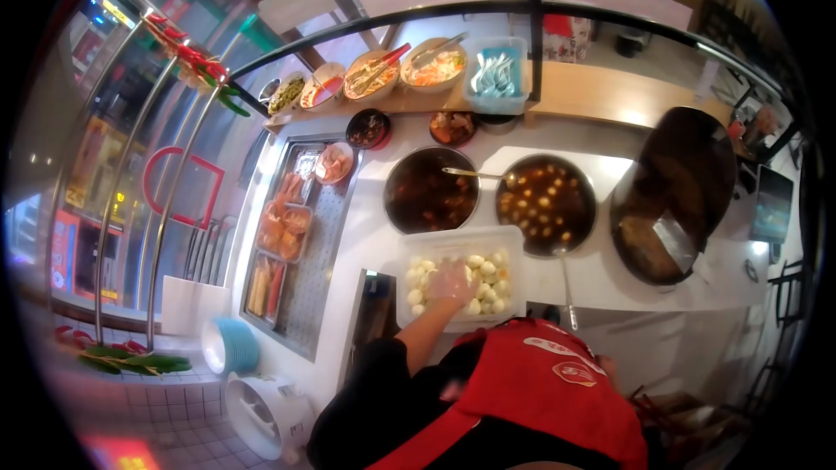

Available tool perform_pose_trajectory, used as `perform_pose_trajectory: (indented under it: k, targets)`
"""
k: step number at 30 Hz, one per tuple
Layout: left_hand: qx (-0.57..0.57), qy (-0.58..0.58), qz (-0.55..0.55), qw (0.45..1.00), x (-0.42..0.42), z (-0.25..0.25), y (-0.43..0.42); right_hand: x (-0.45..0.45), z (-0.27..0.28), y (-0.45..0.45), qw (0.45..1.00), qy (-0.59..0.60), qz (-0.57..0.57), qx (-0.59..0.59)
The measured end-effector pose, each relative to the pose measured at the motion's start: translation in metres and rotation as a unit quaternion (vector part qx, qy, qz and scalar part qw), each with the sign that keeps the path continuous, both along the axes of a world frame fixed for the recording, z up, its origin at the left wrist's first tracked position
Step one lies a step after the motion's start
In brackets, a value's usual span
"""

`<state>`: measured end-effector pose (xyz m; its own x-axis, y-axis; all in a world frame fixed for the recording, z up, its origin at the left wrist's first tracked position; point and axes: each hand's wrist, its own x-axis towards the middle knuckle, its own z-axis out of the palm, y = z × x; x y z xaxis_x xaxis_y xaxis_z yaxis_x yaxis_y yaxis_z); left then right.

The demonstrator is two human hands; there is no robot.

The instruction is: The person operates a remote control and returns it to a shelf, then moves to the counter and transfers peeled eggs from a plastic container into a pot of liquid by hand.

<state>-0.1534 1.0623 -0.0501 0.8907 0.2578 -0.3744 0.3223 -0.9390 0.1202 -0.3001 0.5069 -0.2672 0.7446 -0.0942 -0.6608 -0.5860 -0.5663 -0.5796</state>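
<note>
Above a white countertop (364, 209), the left hand (451, 281) is touching smooth white eggs (488, 268), grip unclear; right hand is hidden.

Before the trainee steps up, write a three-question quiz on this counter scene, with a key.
1. Which hand, left or right, reaches into the clear tub of white eggs?
2. True or false: the blue dishes are stacked.
3. What colour is the person's apron?
A) Green
B) Red
C) White

Key:
1. Left.
2. True.
3. B.
</note>
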Motion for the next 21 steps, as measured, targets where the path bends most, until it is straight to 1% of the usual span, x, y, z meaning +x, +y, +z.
perform_pose_trajectory:
  k: [1, 3, 7, 9, 10, 12, 13, 15, 16, 17, 18, 19, 20, 21]
  targets:
    - [0.001, -0.001, -0.004, 1.000, -0.003, -0.002, -0.004, -0.006, -0.009, -0.003, 1.000, -0.012, 0.022, -0.016]
    - [0.023, -0.055, 0.006, 0.998, -0.009, -0.002, -0.009, -0.016, -0.016, -0.003, 0.999, -0.019, 0.037, -0.024]
    - [0.033, -0.018, -0.010, 0.999, -0.015, 0.011, -0.019, -0.030, -0.027, -0.003, 1.000, -0.015, 0.019, -0.013]
    - [0.005, -0.009, 0.001, 1.000, -0.014, 0.009, -0.019, -0.034, -0.048, -0.006, 0.992, -0.030, 0.095, -0.081]
    - [0.006, -0.007, -0.008, 1.000, -0.014, 0.008, -0.021, -0.036, -0.057, -0.009, 0.993, -0.027, 0.086, -0.080]
    - [0.043, -0.053, 0.004, 0.998, -0.020, 0.003, -0.026, -0.033, -0.060, -0.009, 0.955, -0.107, 0.234, -0.145]
    - [0.044, -0.050, -0.004, 0.998, -0.022, -0.001, -0.025, -0.028, -0.050, -0.005, 0.957, -0.103, 0.228, -0.144]
    - [-0.016, -0.068, 0.045, 0.997, -0.024, -0.008, -0.025, -0.012, -0.014, 0.007, 0.989, -0.028, 0.124, -0.069]
    - [-0.016, -0.069, 0.042, 0.997, -0.025, -0.004, -0.028, -0.009, -0.005, 0.011, 1.000, 0.011, 0.016, -0.001]
    - [-0.016, -0.083, 0.055, 0.995, -0.026, 0.004, -0.032, -0.009, -0.008, 0.010, 0.992, 0.040, -0.101, 0.059]
    - [-0.016, -0.098, 0.072, 0.992, -0.026, 0.008, -0.034, -0.006, -0.011, 0.007, 0.997, -0.010, 0.064, -0.037]
    - [-0.017, -0.103, 0.079, 0.991, -0.025, 0.009, -0.035, -0.001, -0.013, 0.005, 0.962, -0.059, 0.229, -0.133]
    - [-0.011, -0.080, 0.072, 0.994, -0.025, 0.009, -0.035, -0.005, -0.033, 0.000, 0.960, -0.066, 0.237, -0.134]
    - [-0.006, -0.058, 0.064, 0.996, -0.023, 0.009, -0.034, -0.013, -0.065, -0.006, 0.947, -0.101, 0.265, -0.148]
